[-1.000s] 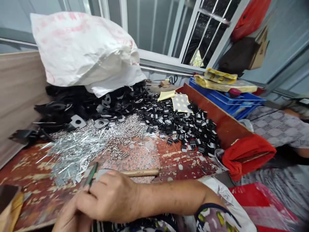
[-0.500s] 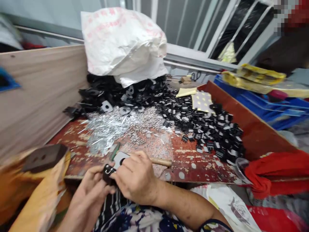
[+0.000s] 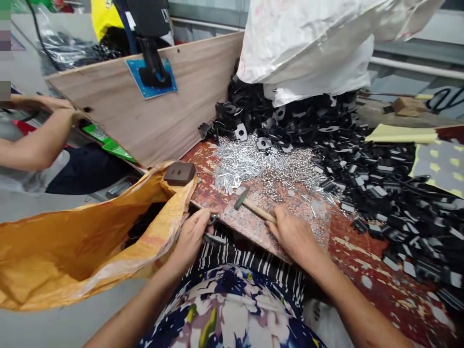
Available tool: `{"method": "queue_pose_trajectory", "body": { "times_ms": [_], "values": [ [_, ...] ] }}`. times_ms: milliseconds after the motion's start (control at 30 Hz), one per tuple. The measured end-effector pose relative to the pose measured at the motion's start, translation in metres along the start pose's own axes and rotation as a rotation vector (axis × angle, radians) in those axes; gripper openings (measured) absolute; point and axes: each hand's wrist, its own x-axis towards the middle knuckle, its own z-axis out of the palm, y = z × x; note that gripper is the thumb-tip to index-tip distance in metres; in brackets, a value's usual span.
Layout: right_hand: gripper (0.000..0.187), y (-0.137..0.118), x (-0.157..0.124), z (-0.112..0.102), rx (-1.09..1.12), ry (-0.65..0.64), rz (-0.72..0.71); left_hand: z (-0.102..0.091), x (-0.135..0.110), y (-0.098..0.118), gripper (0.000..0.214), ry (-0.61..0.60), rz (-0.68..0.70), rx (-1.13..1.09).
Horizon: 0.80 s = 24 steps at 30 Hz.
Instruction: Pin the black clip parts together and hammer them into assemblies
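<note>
Head view, lower centre: left hand (image 3: 191,237) fingers pinch a black clip (image 3: 214,238) at the counter (image 3: 362,263) edge, beside the orange woven sack (image 3: 72,241). Right hand (image 3: 294,237) fingers wrap the wooden-handled hammer (image 3: 254,208). A loose pinch might drop the clip into the lap; thin shiny pins (image 3: 250,162) could scatter off the chipped red surface.

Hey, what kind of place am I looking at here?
Probably a small assembly workshop: a worn bench heaped with black parts and loose metal pins, a hammer in the right hand, and an open sack alongside.
</note>
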Motion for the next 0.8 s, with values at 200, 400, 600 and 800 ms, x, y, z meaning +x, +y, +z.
{"method": "queue_pose_trajectory", "body": {
  "times_ms": [200, 400, 600, 800],
  "values": [
    [0.045, -0.012, -0.028, -0.029, 0.251, 0.176, -0.159, 0.018, 0.018, -0.019, 0.044, 0.025, 0.063, 0.039],
    [0.060, -0.030, -0.026, -0.026, 0.256, 0.278, -0.243, 0.017, 0.018, -0.015, 0.042, 0.035, 0.064, 0.014],
    [0.062, -0.032, -0.027, -0.021, 0.297, 0.317, -0.210, 0.016, 0.020, -0.019, 0.042, 0.022, 0.074, 0.014],
    [0.050, -0.039, -0.025, -0.019, 0.321, 0.139, -0.195, 0.013, 0.023, -0.023, 0.047, 0.020, 0.086, 0.028]
  ]
}}
